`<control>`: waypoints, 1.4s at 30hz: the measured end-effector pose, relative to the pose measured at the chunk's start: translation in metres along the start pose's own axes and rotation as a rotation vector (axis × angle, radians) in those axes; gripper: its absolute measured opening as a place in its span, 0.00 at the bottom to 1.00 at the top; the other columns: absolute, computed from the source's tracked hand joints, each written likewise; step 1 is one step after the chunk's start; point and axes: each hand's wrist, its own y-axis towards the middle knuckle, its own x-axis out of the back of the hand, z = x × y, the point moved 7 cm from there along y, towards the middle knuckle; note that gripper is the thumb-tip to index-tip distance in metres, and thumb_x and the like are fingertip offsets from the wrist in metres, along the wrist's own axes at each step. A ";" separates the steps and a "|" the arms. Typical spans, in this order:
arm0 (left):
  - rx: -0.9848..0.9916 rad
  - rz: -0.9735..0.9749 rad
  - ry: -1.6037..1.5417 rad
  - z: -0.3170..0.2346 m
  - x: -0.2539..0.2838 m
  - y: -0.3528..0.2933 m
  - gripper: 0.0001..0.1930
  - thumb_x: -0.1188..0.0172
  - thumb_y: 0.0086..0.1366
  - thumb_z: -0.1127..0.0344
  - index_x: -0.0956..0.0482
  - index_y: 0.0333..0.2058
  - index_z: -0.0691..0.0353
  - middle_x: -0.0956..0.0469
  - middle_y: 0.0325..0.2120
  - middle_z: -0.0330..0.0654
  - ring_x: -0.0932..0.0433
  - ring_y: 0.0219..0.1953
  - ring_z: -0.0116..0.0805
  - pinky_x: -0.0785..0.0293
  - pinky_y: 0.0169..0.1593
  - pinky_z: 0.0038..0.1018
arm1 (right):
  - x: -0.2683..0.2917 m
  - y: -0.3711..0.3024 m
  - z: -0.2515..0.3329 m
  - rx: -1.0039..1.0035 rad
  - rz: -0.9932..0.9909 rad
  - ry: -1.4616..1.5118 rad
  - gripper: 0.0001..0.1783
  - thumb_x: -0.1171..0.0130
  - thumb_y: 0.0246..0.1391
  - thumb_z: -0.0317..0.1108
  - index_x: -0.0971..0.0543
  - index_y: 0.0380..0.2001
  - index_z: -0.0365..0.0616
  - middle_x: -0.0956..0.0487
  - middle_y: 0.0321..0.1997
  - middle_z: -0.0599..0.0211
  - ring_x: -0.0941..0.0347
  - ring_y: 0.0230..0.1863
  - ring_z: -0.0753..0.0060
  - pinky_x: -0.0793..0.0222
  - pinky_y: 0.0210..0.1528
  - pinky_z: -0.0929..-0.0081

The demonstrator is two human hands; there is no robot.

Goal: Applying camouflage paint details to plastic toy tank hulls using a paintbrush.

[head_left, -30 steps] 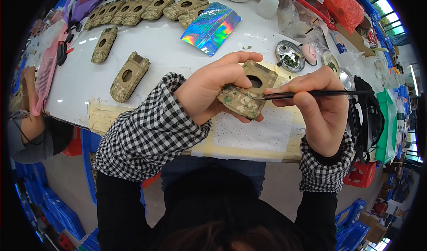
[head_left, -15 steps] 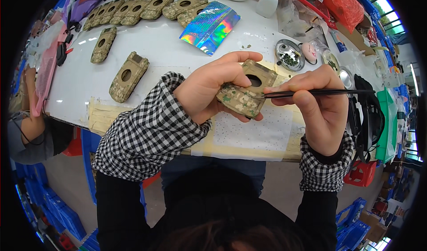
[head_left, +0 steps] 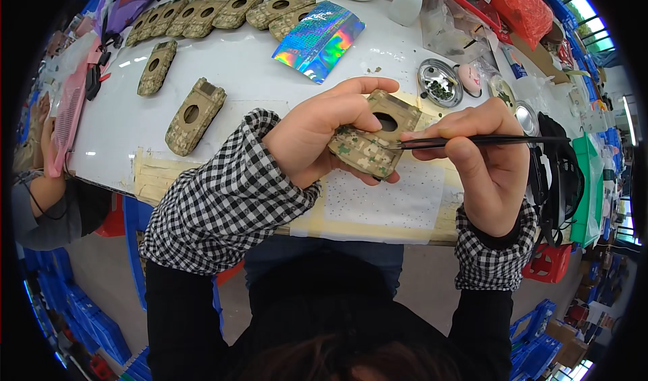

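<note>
My left hand [head_left: 322, 128] grips a camouflage-patterned toy tank hull [head_left: 368, 148], thumb on its upper face beside the round hole, fingers beneath. Dark tweezers [head_left: 482, 140] are pinched in my right hand [head_left: 489, 158], their tips touching the hull's surface just below the hole. Whether the tips hold a tiny part is too small to tell. Under both hands lies a white sheet [head_left: 405, 202] dotted with small dark specks. Beyond my right hand stands a round metal dish [head_left: 424, 77] with small dark green pieces, next to a pink rounded object [head_left: 470, 78].
Two more hulls lie to the left, a nearer one [head_left: 196, 118] and a farther one [head_left: 157, 68]; several others line the back. A shiny holographic pouch [head_left: 320, 42] rests behind my left hand. A white squeeze bottle [head_left: 406, 4] stands at the back. Another person's arm [head_left: 47, 188] shows at far left.
My hands, the hull and the tweezers stay nearly still. At the far left, the other person's arm has shifted slightly.
</note>
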 end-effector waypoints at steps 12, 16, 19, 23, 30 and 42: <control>-0.017 0.003 0.006 0.000 0.000 0.000 0.32 0.55 0.55 0.67 0.47 0.61 0.62 0.28 0.45 0.55 0.20 0.30 0.46 0.20 0.27 0.27 | -0.002 0.000 0.000 0.005 -0.031 0.030 0.10 0.51 0.60 0.31 0.34 0.36 0.33 0.25 0.34 0.52 0.22 0.39 0.60 0.23 0.40 0.73; -0.026 0.003 0.008 0.000 0.001 0.001 0.32 0.55 0.55 0.67 0.47 0.61 0.62 0.28 0.45 0.55 0.20 0.31 0.46 0.20 0.27 0.27 | -0.002 0.000 0.000 0.004 -0.022 0.025 0.09 0.51 0.60 0.31 0.34 0.36 0.33 0.25 0.34 0.52 0.22 0.39 0.61 0.24 0.41 0.73; -0.019 0.003 0.011 0.000 0.000 0.001 0.32 0.55 0.55 0.67 0.47 0.61 0.62 0.28 0.45 0.55 0.20 0.31 0.46 0.20 0.28 0.27 | -0.002 -0.001 0.000 0.007 -0.027 0.015 0.09 0.50 0.60 0.30 0.33 0.35 0.33 0.25 0.34 0.52 0.22 0.39 0.61 0.24 0.41 0.73; -0.012 0.002 0.014 0.000 0.000 0.000 0.32 0.55 0.55 0.67 0.47 0.61 0.62 0.28 0.45 0.55 0.20 0.31 0.46 0.20 0.28 0.27 | -0.002 0.000 0.000 0.011 -0.022 0.016 0.09 0.51 0.60 0.30 0.33 0.35 0.33 0.24 0.34 0.51 0.22 0.39 0.60 0.24 0.40 0.73; -0.022 0.010 0.002 0.000 0.001 0.000 0.32 0.55 0.55 0.67 0.48 0.61 0.62 0.28 0.45 0.56 0.20 0.31 0.47 0.20 0.28 0.28 | -0.002 0.000 0.000 0.008 -0.020 0.010 0.10 0.51 0.60 0.32 0.34 0.36 0.33 0.25 0.34 0.51 0.22 0.39 0.59 0.23 0.40 0.73; -0.027 0.079 -0.082 0.001 -0.006 -0.003 0.38 0.50 0.54 0.69 0.54 0.63 0.58 0.33 0.49 0.56 0.22 0.38 0.49 0.21 0.40 0.38 | -0.001 0.001 -0.002 -0.036 -0.097 0.175 0.15 0.56 0.63 0.38 0.38 0.38 0.34 0.27 0.37 0.51 0.22 0.40 0.54 0.21 0.40 0.69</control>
